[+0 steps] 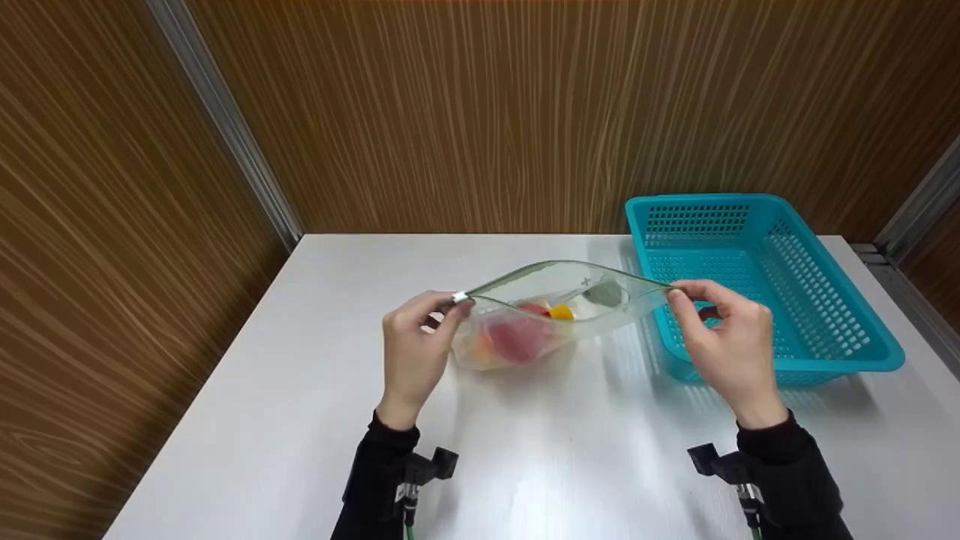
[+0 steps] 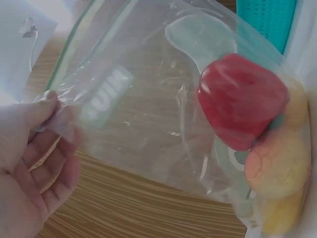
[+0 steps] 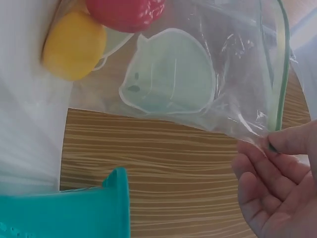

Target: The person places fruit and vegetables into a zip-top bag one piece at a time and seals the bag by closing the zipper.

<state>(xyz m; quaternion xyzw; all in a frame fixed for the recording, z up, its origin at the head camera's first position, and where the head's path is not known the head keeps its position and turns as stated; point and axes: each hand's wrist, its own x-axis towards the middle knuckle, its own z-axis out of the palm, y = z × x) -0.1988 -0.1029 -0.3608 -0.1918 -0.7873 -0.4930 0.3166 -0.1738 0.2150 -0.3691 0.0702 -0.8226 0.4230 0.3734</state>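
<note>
bag held at both ends of its open mouth

while the zip bag [image 1: 547, 315] hangs between the two hands, its long axis runs left to right across the person's front, mouth upward and bowed open. the left hand [image 1: 412, 352] pinches the left end of the zip strip, thumb and fingers [image 2: 47, 106] closed on the plastic; the right hand [image 1: 724, 341] pinches the right end likewise, fingers [image 3: 292, 141] closed on the green seal edge. both hands stand equally near, one at each end. inside the bag lie a red piece [image 2: 240, 101], a yellow piece [image 3: 74, 44] and a pale green animal-shaped piece [image 3: 171, 74], gathered low toward the left hand. the bag's belly appears to rest on the white table [image 1: 525, 465]. a teal basket [image 1: 847, 352] stands just beside the right hand, its near rim partly behind it. wood-grain panels [image 1: 525, 112] wall in the table on three sides.
</note>
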